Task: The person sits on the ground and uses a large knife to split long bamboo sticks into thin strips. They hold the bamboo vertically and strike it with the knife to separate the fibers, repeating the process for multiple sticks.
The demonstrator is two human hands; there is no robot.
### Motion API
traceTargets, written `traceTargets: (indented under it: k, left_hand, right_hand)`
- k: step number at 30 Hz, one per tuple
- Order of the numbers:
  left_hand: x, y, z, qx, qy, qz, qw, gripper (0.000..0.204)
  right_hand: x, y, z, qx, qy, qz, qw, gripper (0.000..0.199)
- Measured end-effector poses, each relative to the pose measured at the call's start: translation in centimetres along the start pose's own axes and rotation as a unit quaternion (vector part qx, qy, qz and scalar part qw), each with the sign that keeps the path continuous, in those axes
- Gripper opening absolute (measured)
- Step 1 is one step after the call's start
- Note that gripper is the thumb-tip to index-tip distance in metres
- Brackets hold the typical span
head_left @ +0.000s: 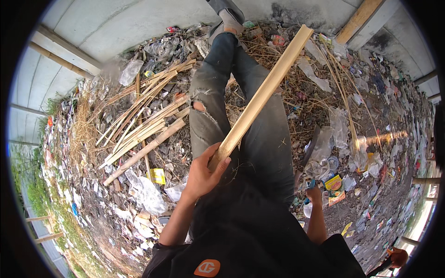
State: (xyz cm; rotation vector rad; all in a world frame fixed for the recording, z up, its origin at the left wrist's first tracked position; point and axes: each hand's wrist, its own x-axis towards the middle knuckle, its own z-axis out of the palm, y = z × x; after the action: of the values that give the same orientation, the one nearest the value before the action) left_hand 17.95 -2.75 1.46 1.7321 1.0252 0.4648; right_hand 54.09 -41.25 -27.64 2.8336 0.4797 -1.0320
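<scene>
My left hand (205, 171) is closed round the lower end of a long split bamboo strip (264, 92). Pale and hollowed along its length, the strip slants up and away to the right, over my outstretched legs (264, 134) in torn dark trousers. Low at my right side, my right hand (314, 195) is closed round a teal-blue handle (312, 183). Only bits of that handle show, and what it belongs to cannot be made out. Close by it lies a dark, narrow, curved piece (309, 150) on the ground.
Left of my legs lie a pile of split bamboo strips (139, 120) and a round bamboo pole (144, 150). Plastic litter (143, 192) and dry stalks (296, 99) cover the ground. A grey panel wall (139, 23) stands ahead; part of another person (397, 257) shows lower right.
</scene>
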Motion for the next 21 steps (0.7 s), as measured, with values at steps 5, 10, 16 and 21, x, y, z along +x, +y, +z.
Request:
traceTargets:
  k: [5, 10, 16, 21]
  left_hand:
    - [2.5, -1.0, -0.8, -0.055, 0.011, -0.005, 0.998, 0.052]
    - [4.8, -2.8, -1.0, -0.124, 0.061, 0.006, 0.99, 0.051]
    - [4.6, -2.9, -4.9, -0.18, 0.124, -0.031, 0.975, 0.05]
    - [2.8, -5.0, -6.8, -0.203, 0.164, -0.027, 0.965, 0.048]
  right_hand:
    - [-1.2, -8.3, -13.5, 0.264, 0.156, -0.006, 0.952, 0.027]
    - [-5.3, -24.6, -21.4, 0.359, 0.254, -0.323, 0.838, 0.029]
    - [-18.8, -37.8, -18.6, 0.031, -0.152, -0.586, 0.795, 0.05]
    - [-12.8, -42.2, -20.0, 0.008, -0.189, -0.596, 0.781, 0.028]
